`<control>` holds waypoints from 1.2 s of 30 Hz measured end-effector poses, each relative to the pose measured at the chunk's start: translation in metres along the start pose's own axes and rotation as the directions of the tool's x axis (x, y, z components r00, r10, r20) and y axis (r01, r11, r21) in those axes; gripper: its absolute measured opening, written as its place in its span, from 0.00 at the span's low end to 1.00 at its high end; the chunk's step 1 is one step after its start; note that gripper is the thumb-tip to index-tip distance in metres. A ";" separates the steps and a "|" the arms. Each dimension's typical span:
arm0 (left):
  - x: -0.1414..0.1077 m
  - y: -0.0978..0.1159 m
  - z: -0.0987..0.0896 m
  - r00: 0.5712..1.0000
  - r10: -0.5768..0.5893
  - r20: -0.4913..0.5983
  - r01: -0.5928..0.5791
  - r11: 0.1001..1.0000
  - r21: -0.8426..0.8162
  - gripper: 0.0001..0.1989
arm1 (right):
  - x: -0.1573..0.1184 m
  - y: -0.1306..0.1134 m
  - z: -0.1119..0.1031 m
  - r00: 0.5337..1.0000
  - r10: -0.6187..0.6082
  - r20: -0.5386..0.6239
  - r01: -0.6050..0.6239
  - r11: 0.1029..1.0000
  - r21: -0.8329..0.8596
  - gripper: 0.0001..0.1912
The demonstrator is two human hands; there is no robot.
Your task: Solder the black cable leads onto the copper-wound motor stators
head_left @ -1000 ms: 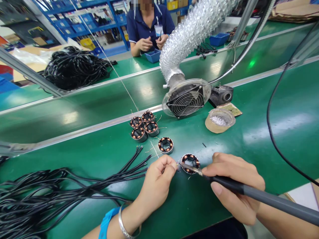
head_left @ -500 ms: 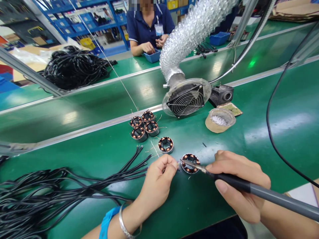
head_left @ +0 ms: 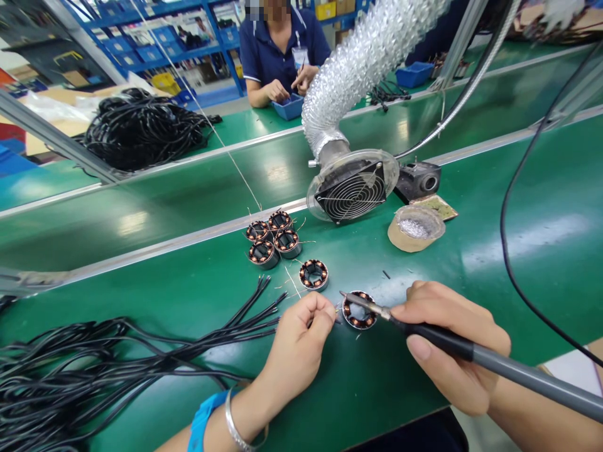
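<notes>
Thumb and fingers of my left hand [head_left: 304,339] are pinched on thin wire ends at the left edge of a copper-wound ring [head_left: 360,321]. My right hand [head_left: 455,345] grips a soldering iron [head_left: 438,344] with a dark grip and grey handle. Its metal tip crosses above the ring and points at its upper left rim. Another wound ring [head_left: 313,275] lies just behind my left fingers. Several more rings [head_left: 287,242] stand grouped farther back. Black cables [head_left: 188,351] lie to the left, their stripped ends near my left hand.
A fan [head_left: 353,191] on a silver duct [head_left: 358,75] hangs over the green bench [head_left: 226,402]. Behind my right hand are a round tub [head_left: 414,229] and a black holder [head_left: 421,181]. A black cord [head_left: 509,251] hangs at right. Across the bench, a person [head_left: 282,50] handles a blue bin.
The iron's tip has shifted slightly up and away from the wire ends at my left fingertips. My left hand stays in place. The person's hands opposite have moved a little; a glove appears at top right.
</notes>
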State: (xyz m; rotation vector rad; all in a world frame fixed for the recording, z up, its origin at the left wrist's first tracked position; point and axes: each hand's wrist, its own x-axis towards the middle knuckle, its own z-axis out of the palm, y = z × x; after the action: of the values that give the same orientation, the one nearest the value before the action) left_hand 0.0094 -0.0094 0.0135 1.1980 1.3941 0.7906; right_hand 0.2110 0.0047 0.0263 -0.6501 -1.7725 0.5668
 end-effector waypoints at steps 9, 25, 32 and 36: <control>0.001 -0.001 -0.001 1.000 0.028 0.009 -0.028 1.000 0.003 0.12 | -0.012 0.016 0.010 0.989 -0.052 -0.141 0.059 0.997 0.044 0.25; -0.007 0.005 -0.017 0.967 0.124 0.223 -0.175 0.958 0.226 0.13 | -0.002 0.026 0.036 0.974 -0.183 0.135 0.204 0.965 -0.167 0.14; -0.014 0.000 -0.019 0.971 0.022 0.237 -0.086 0.962 0.260 0.15 | -0.008 0.019 0.033 0.973 -0.129 0.190 0.144 0.987 -0.069 0.17; -0.010 -0.011 -0.016 0.959 -0.044 0.280 0.039 0.999 0.021 0.18 | -0.007 0.017 0.036 0.973 -0.127 0.193 0.140 0.989 -0.056 0.17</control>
State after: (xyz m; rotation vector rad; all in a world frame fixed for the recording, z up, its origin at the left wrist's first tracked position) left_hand -0.0096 -0.0194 0.0088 1.2359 1.1882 0.5561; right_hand 0.1803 0.0101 0.0005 -0.5327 -2.0056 0.4892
